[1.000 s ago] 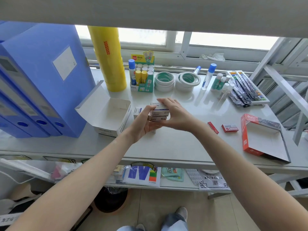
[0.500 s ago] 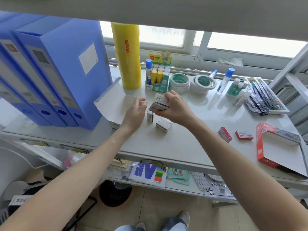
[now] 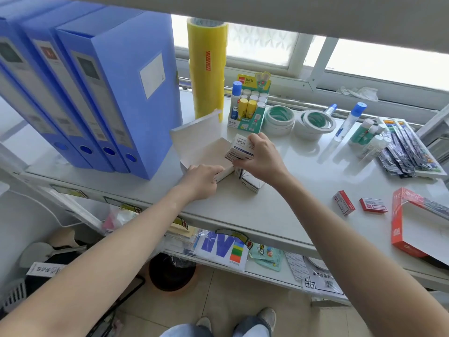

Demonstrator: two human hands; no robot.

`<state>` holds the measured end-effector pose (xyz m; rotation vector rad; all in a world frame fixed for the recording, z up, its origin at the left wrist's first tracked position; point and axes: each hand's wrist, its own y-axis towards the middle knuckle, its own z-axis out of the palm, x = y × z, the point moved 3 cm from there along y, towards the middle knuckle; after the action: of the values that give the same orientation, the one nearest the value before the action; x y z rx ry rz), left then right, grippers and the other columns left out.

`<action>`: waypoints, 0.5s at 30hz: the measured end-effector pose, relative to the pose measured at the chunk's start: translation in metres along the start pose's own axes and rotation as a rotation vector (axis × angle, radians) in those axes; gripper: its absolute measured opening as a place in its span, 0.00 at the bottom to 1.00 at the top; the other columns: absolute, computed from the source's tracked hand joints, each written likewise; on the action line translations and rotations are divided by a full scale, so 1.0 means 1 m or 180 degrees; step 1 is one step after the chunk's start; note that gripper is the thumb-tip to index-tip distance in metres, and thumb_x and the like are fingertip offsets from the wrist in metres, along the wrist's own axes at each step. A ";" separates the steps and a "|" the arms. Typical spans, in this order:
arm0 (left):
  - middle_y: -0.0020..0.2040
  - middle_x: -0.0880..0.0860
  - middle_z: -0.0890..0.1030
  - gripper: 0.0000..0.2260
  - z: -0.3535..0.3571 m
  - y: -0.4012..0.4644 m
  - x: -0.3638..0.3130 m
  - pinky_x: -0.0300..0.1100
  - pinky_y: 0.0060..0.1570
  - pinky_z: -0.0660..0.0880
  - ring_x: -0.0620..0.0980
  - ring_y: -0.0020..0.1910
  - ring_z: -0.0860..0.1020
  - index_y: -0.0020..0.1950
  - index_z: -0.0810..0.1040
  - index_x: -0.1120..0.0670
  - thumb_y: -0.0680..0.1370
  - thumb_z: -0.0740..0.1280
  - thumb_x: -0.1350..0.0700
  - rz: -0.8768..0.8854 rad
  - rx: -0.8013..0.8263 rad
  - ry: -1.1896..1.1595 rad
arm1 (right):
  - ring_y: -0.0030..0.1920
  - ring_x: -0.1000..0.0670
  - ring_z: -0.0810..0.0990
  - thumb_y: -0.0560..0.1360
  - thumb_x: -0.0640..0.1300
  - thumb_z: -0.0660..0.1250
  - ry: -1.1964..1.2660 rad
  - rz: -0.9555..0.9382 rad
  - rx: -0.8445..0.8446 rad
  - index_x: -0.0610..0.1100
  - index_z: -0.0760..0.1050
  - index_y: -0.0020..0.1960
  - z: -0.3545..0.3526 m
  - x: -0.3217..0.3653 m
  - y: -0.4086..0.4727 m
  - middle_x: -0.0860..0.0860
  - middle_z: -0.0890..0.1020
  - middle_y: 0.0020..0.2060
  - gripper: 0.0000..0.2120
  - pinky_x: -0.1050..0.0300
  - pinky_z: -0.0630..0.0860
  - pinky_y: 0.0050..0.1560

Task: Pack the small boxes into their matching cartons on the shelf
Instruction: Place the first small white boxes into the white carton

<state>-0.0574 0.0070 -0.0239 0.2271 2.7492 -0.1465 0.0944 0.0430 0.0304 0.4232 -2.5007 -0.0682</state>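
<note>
Our right hand [image 3: 261,159] pinches a small stack of white boxes [image 3: 240,149] at the right wall of the open white carton [image 3: 206,152], while our left hand [image 3: 202,178] presses loosely curled fingers on the carton's near edge. If that steadying hand slips, the light carton may slide toward the blue binders [image 3: 97,88] and the stack could catch the wall and spill. Another white box [image 3: 250,182] lies on the shelf [image 3: 303,181] just under the right wrist, easy to knock off the near edge. The carton looks empty, though its floor is partly hidden. At far right, the red carton [image 3: 413,222] lies open, with two red boxes [image 3: 357,204] outside it.
</note>
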 end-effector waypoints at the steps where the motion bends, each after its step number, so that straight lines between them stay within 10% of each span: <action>1: 0.43 0.56 0.79 0.16 -0.001 0.000 -0.001 0.45 0.49 0.61 0.61 0.52 0.76 0.56 0.75 0.54 0.72 0.57 0.66 0.0061 -0.0006 0.0056 | 0.44 0.48 0.70 0.66 0.47 0.74 0.0003 -0.0014 0.0032 0.37 0.72 0.49 0.001 0.001 -0.001 0.48 0.70 0.45 0.19 0.54 0.69 0.44; 15: 0.65 0.51 0.76 0.20 -0.008 -0.016 0.001 0.46 0.72 0.57 0.53 0.68 0.66 0.62 0.77 0.48 0.72 0.61 0.59 0.0278 0.0054 -0.0006 | 0.48 0.42 0.75 0.68 0.49 0.73 -0.0222 -0.0087 0.0251 0.40 0.72 0.53 0.020 0.011 0.001 0.44 0.74 0.50 0.21 0.48 0.74 0.47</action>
<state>-0.0642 -0.0080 -0.0162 0.3507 2.7314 -0.1463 0.0737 0.0393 0.0199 0.4956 -2.5727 0.0051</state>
